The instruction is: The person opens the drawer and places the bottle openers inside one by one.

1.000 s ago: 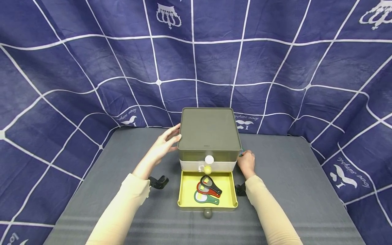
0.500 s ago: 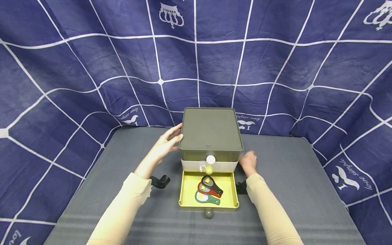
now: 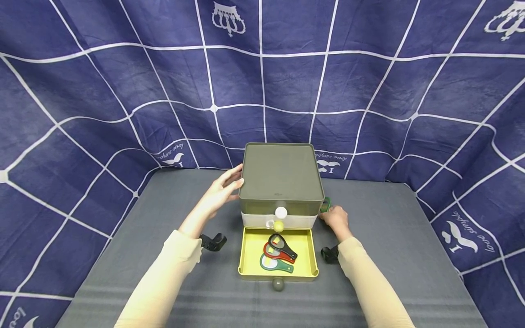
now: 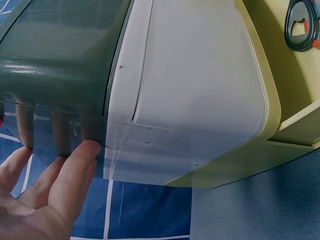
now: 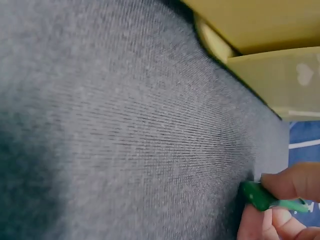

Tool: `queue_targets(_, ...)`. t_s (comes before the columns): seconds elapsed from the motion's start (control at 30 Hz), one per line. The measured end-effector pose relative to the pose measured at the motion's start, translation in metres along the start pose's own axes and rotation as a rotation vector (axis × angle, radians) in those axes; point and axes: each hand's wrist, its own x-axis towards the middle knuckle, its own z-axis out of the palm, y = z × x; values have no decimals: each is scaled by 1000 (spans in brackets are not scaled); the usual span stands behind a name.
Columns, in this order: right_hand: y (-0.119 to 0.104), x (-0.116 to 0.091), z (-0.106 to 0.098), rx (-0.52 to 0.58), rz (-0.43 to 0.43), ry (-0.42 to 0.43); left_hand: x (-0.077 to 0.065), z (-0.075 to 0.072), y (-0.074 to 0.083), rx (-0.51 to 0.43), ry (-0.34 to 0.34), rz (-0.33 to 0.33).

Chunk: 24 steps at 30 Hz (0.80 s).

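A small drawer cabinet with a dark olive top stands on the table. Its bottom yellow drawer is pulled out, and black, red and green magnifying glasses lie overlapping inside. My left hand rests its fingertips against the cabinet's left side, fingers spread and loosely bent; the left wrist view has them at the dark upper section. Beside the cabinet's right side, my right hand pinches another green magnifying glass by its handle, between thumb and fingers in the right wrist view.
White, yellow and grey round knobs sit on the drawer fronts. A grey cloth covers the table. Blue curtain with white lines hangs behind and at both sides.
My right hand has shifted a little to the right, away from the cabinet, and the green magnifying glass in it shows more of its ring. My left hand keeps its place.
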Motion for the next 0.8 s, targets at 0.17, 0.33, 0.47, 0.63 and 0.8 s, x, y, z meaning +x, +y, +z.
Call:
queue_targets(0.17,8,-7,-8,96,17,-59,0,0,0,3,-5,-2)
queue_targets(0.33,12,-16,-23,217,12,-118,-1,-1,1,7,-2,8)
queue_targets(0.47,15,-26,-34,275,-4,-191,-1,-1,1,10,-7,9)
queue_targets(0.63,19,-45,-45,310,-42,-278,-1,-1,1,9,-8,7)
queue_targets(0.8,25,-64,-56,314,-121,-350,-1,-1,0,2,-5,10)
